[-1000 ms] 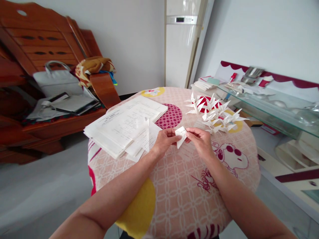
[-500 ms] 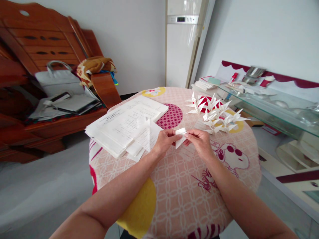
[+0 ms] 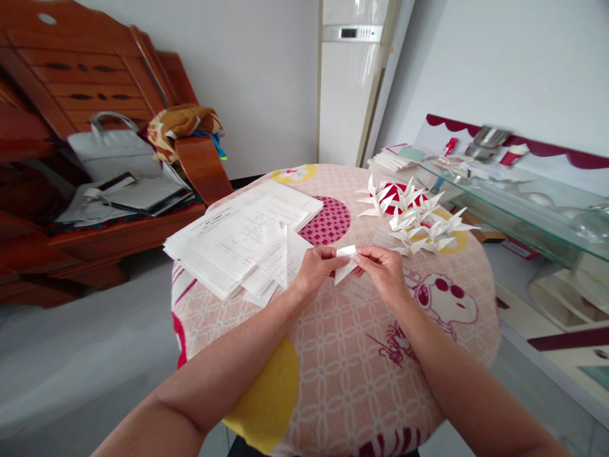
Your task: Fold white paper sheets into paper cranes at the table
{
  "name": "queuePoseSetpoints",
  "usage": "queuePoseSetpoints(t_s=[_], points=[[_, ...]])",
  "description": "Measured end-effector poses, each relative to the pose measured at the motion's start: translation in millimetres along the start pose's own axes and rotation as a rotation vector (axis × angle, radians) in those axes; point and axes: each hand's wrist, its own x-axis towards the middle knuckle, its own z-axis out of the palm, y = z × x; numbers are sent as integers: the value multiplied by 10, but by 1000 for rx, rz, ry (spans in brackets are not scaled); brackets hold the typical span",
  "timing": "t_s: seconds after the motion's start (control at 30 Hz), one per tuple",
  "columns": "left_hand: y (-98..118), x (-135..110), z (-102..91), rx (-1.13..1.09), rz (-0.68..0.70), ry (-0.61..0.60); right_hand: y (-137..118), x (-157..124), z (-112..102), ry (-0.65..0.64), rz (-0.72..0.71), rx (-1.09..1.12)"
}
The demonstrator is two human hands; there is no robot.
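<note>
A small folded piece of white paper (image 3: 344, 264) is pinched between both hands above a round table (image 3: 342, 368) with a pink patterned cloth. My left hand (image 3: 315, 271) grips its left side with closed fingers. My right hand (image 3: 383, 270) holds its right side, thumb and fingers pressed together. Behind the hands, on the right, lie several finished white paper cranes (image 3: 415, 217). To the left lies a stack of printed paper sheets (image 3: 240, 238), with cut pieces on top.
A wooden bench (image 3: 71, 158) on the left holds a grey bag (image 3: 111, 149), papers and a brown cloth. A white standing air conditioner (image 3: 349, 82) is in the corner. A glass shelf (image 3: 523, 203) with cups and booklets runs along the right.
The folded paper has been pressed narrower between the fingers. The view has shifted slightly; hands stay in place.
</note>
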Motion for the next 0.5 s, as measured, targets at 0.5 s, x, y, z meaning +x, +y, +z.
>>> queuePoseSetpoints(t_s=[0.5], points=[[43, 17, -5, -33, -14, 58, -49, -46, 4, -82, -522, -527]])
